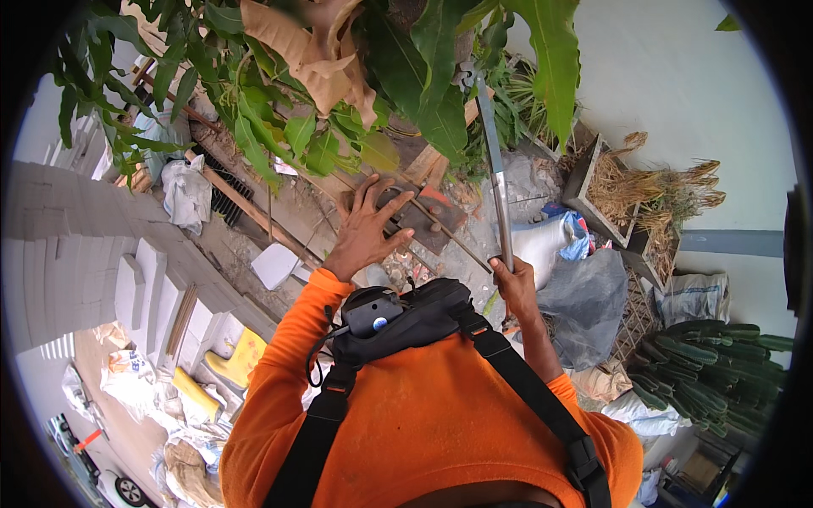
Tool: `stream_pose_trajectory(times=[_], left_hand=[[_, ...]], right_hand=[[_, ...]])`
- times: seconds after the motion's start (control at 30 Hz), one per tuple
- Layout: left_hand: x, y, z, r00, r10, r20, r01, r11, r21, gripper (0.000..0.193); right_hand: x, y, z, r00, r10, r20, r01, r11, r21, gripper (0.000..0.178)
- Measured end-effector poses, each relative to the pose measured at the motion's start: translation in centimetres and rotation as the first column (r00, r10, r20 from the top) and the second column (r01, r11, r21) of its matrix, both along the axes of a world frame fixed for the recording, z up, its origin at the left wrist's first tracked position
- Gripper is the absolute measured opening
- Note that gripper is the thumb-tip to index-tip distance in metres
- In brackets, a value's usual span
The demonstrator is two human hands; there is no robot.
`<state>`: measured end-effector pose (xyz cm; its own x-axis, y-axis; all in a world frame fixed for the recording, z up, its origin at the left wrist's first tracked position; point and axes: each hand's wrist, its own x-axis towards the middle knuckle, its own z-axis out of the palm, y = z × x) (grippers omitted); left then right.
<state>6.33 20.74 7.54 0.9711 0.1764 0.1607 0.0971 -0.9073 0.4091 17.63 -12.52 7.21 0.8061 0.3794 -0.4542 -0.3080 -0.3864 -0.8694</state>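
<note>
My right hand [517, 284] is wrapped round the lower end of a long silver metal bar [494, 161], which rises steeply away from me toward the leaves. The far end of the bar is partly hidden by foliage. My left hand [370, 224] reaches forward with its fingers spread, palm down, over a thin rod [440, 224]. That rod slants from beside my left fingers down toward my right hand. Under it lies a dark flat plate [445, 212] with a reddish patch. Whether my left palm presses on the rod or plate, I cannot tell.
Green leaves [432, 76] and a dry brown leaf [313, 59] hang close in front. Pale blocks [85, 254] are stacked at left. Planters [597, 190] with dry plants, a grey plastic sheet [584, 305] and a cactus [711, 372] stand at right. A wooden plank [254, 212] lies left of my hand.
</note>
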Motion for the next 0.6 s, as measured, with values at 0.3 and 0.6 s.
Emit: stream_pose_trajectory(times=[0.3,0.6], left_hand=[[0.6,-4.6,-0.7,0.962,0.27,0.028,-0.271,0.962,0.031,0.062],[0.8,-7.3,-1.2,0.914,0.398,0.075,-0.404,0.908,0.11,0.055]], right_hand=[[8.4,-9.7,1.4,0.955,0.167,0.245,-0.193,0.977,0.089,0.033],[22.0,-15.8,-1.5,0.731,0.542,0.414,-0.464,0.84,-0.28,0.045]])
